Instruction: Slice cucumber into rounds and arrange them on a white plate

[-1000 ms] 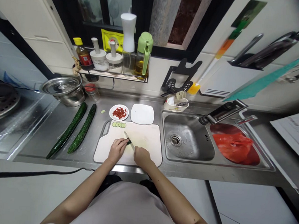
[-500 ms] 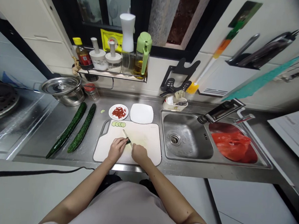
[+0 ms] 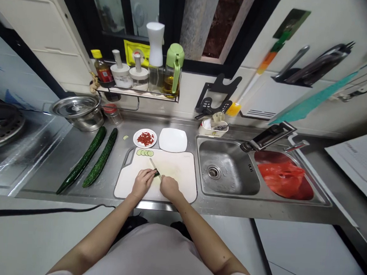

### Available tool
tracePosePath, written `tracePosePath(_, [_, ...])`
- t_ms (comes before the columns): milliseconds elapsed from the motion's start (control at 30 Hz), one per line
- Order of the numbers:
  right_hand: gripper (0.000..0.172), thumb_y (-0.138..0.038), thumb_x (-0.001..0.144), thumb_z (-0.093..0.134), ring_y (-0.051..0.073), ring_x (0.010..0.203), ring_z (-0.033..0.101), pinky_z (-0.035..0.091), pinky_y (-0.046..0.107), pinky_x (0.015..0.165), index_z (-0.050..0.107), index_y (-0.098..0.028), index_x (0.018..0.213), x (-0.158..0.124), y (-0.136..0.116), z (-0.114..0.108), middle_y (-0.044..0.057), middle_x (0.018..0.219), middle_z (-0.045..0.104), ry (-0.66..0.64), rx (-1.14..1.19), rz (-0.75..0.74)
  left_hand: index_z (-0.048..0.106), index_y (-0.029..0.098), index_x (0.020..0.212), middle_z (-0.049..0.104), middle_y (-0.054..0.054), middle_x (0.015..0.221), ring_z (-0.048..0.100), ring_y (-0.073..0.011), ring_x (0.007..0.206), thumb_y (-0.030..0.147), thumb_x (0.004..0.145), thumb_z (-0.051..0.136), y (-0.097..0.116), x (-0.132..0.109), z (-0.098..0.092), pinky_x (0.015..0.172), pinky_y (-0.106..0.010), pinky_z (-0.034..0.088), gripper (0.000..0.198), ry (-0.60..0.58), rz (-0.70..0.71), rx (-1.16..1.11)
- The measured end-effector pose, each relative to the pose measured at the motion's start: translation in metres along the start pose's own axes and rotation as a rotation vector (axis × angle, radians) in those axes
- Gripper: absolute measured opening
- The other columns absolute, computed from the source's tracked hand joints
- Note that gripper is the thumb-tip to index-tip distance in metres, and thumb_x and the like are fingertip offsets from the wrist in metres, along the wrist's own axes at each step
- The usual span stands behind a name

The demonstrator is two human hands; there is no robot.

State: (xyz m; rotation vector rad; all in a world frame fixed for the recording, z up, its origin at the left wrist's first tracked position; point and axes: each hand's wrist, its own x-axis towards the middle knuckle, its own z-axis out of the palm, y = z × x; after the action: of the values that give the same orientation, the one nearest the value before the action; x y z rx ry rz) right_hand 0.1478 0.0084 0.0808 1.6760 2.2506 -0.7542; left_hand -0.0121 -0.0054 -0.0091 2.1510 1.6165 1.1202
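On the white cutting board [image 3: 181,170] my left hand [image 3: 142,182] is curled over a short dark-green cucumber piece [image 3: 157,173], fingers closed on it. My right hand [image 3: 169,187] grips the handle of a knife [image 3: 154,167]; its blade angles up and left, resting against the cucumber piece beside my left fingertips. Several cucumber slices [image 3: 145,152] lie in a row at the board's far left edge.
Two whole cucumbers [image 3: 91,160] lie left of the board. A small dish of red chilli pieces [image 3: 145,138] and a white square plate [image 3: 173,139] sit behind it. To the right is a double sink [image 3: 227,173] with a red bag [image 3: 280,178]. A steel pot [image 3: 77,110] stands at left.
My right hand and the knife have shifted slightly left, closer to my left hand. The left hand stays on the cucumber piece.
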Motion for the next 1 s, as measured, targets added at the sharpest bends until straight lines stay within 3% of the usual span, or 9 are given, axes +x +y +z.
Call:
tracePosePath(300, [0.031, -0.011, 0.087, 0.037, 0.022, 0.096, 0.064, 0.046, 0.030, 0.076, 0.056, -0.012, 0.112, -0.005, 0.000, 0.003, 0.015, 0.100, 0.068, -0.011, 0.008, 0.047, 0.065, 0.025, 0.114, 0.065, -0.006, 0.104, 0.058, -0.0183, 0.097, 0.027, 0.093, 0.045, -0.001, 0.000, 0.002, 0.089, -0.036, 0.050, 0.029, 0.006, -0.012, 0.006])
tracePosePath(700, [0.029, -0.012, 0.089, 0.035, 0.025, 0.093, 0.065, 0.044, 0.032, 0.073, 0.056, -0.013, 0.109, -0.034, 0.012, 0.009, 0.016, 0.098, 0.067, -0.070, -0.022, 0.104, 0.065, 0.025, 0.115, 0.065, -0.007, 0.103, 0.058, -0.0187, 0.096, 0.025, 0.093, 0.046, 0.000, 0.001, 0.003, 0.087, -0.037, 0.051, 0.029, 0.035, 0.004, -0.001])
tracePosePath(1000, [0.029, -0.014, 0.090, 0.035, 0.024, 0.093, 0.065, 0.044, 0.031, 0.072, 0.058, -0.014, 0.109, -0.027, 0.014, 0.002, 0.016, 0.099, 0.068, -0.060, 0.022, 0.108, 0.064, 0.025, 0.115, 0.065, -0.006, 0.103, 0.058, -0.0179, 0.096, 0.024, 0.093, 0.045, 0.000, 0.001, 0.004, 0.086, -0.036, 0.051, 0.029, 0.039, 0.008, -0.005])
